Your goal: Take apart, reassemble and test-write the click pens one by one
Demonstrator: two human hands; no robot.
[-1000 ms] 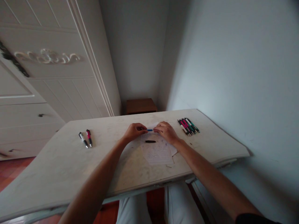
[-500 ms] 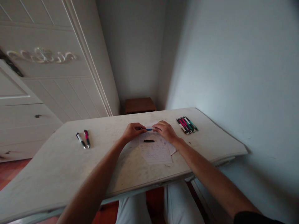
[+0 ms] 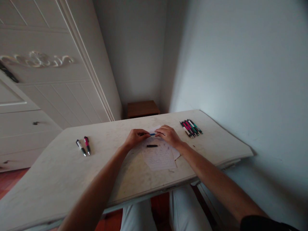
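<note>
Above the written-on paper sheets (image 3: 160, 159), my left hand (image 3: 136, 138) and my right hand (image 3: 169, 134) meet around a slim blue pen (image 3: 152, 134). Fingers of both hands pinch it, one hand at each end, so only its short blue middle shows. Its ends are hidden by my fingers. Just below my hands, a short black pen part (image 3: 152, 146) lies crosswise on the paper.
A row of several pens (image 3: 191, 128) in white, pink, black and green lies right of my hands. A white pen (image 3: 81, 148) and a pink pen (image 3: 87, 145) lie at the left of the white table (image 3: 62, 179). Walls border its right side.
Less of the blue section shows between my fingers, and my right hand sits slightly closer to my left. The whole view has shifted a little; the pens on the table lie as before.
</note>
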